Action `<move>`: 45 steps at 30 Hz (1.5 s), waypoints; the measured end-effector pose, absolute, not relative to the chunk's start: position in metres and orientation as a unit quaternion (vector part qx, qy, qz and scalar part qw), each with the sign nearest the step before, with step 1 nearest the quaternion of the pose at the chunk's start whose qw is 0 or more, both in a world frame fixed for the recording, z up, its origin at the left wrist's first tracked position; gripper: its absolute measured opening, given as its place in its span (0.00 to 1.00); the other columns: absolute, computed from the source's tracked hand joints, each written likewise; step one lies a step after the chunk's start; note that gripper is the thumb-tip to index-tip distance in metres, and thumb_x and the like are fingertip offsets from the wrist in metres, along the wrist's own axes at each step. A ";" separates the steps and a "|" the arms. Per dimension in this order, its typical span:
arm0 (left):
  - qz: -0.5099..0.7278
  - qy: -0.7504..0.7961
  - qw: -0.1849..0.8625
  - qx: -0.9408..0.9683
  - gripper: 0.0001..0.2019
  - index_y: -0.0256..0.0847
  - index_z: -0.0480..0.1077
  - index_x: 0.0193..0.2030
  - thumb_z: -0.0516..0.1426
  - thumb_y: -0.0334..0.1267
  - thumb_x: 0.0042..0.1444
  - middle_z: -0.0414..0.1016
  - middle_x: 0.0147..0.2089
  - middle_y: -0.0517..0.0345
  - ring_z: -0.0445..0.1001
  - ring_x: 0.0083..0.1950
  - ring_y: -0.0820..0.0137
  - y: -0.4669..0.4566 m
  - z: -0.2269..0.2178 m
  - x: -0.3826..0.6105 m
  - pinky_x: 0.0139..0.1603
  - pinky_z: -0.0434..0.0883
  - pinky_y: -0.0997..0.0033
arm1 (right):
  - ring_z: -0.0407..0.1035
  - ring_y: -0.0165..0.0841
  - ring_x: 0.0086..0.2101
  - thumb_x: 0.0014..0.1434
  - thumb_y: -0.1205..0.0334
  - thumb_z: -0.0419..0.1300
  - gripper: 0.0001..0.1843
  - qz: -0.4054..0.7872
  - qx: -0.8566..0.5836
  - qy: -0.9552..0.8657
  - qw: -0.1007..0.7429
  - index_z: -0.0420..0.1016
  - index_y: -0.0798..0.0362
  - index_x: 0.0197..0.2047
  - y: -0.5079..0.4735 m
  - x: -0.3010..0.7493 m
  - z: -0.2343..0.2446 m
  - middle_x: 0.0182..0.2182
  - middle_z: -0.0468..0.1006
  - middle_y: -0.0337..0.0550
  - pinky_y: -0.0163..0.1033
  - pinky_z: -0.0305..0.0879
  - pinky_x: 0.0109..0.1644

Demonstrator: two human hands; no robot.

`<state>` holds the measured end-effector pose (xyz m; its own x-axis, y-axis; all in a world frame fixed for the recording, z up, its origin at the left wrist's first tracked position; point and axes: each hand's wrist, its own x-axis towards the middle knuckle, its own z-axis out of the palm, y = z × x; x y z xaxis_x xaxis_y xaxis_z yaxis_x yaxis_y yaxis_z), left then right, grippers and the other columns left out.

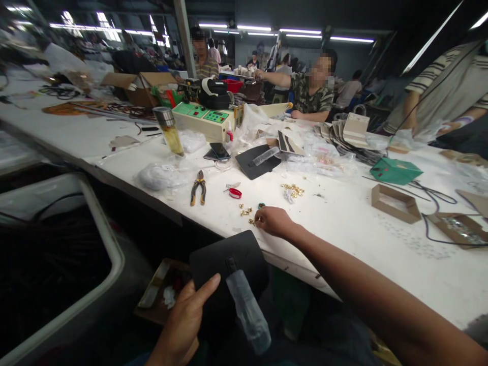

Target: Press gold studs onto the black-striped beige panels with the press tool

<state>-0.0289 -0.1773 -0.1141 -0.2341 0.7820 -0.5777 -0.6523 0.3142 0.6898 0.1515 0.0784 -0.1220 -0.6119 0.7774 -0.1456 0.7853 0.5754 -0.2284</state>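
Observation:
My left hand (183,320) grips a black leather piece (229,262) low in front of me, thumb laid across its face. A strap wrapped in clear plastic (247,310) hangs from that piece. My right hand (272,221) reaches onto the white table (343,218), fingers pinched on a small gold metal fitting (251,221) near the front edge. More gold fittings (246,210) lie just beyond the fingers, and a larger heap of gold fittings (293,190) sits farther back.
Pliers (198,187), a red ring (235,193), another black leather piece (257,160), a green-topped machine (204,121), a glass bottle (170,132), cardboard frames (394,202) and a green box (394,170) lie on the table. Other people sit behind it. A grey bin rim (110,244) stands left.

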 end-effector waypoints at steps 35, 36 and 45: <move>0.409 0.615 0.491 0.462 0.31 0.41 0.79 0.62 0.60 0.63 0.62 0.82 0.60 0.48 0.75 0.67 0.47 -0.159 -0.102 0.120 0.70 0.69 0.48 | 0.76 0.32 0.37 0.62 0.66 0.71 0.03 -0.340 0.537 0.534 -0.557 0.84 0.49 0.36 -0.142 0.285 -0.103 0.34 0.82 0.39 0.37 0.69 0.43; 0.409 0.614 0.487 0.467 0.31 0.41 0.78 0.62 0.60 0.62 0.63 0.82 0.60 0.48 0.75 0.67 0.48 -0.161 -0.102 0.124 0.70 0.69 0.49 | 0.76 0.32 0.36 0.62 0.66 0.71 0.03 -0.335 0.536 0.537 -0.558 0.84 0.49 0.36 -0.143 0.288 -0.102 0.34 0.82 0.39 0.36 0.69 0.43; 0.390 0.596 0.465 0.525 0.25 0.43 0.79 0.61 0.57 0.58 0.68 0.82 0.60 0.51 0.75 0.67 0.50 -0.179 -0.106 0.150 0.63 0.74 0.58 | 0.77 0.31 0.37 0.65 0.69 0.68 0.04 -0.285 0.486 0.604 -0.564 0.83 0.49 0.39 -0.149 0.315 -0.106 0.35 0.83 0.38 0.36 0.71 0.44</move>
